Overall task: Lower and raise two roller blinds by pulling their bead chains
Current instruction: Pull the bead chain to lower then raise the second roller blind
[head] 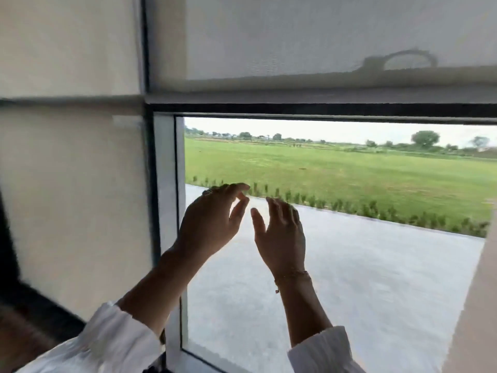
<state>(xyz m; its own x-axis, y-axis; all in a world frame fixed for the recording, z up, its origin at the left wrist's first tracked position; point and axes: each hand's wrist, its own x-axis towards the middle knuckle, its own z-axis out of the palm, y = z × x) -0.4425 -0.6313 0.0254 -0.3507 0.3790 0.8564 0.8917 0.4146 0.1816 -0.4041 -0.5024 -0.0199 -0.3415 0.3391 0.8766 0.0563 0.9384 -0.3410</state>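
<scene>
A pale grey roller blind (pixel 322 36) covers the upper part of the right window, and its bottom bar (pixel 322 96) hangs level above the bare glass. A second cream blind (pixel 70 184) reaches much lower over the left window. My left hand (pixel 212 219) and my right hand (pixel 282 232) are raised side by side in front of the glass, below the right blind's bar. On both hands the fingers are spread and hold nothing. I see no bead chain; the picture is blurred.
A grey window frame post (pixel 168 211) stands between the two blinds, just left of my left hand. Outside lie a concrete yard and a green field. A pale wall edge (pixel 478 305) closes the right side.
</scene>
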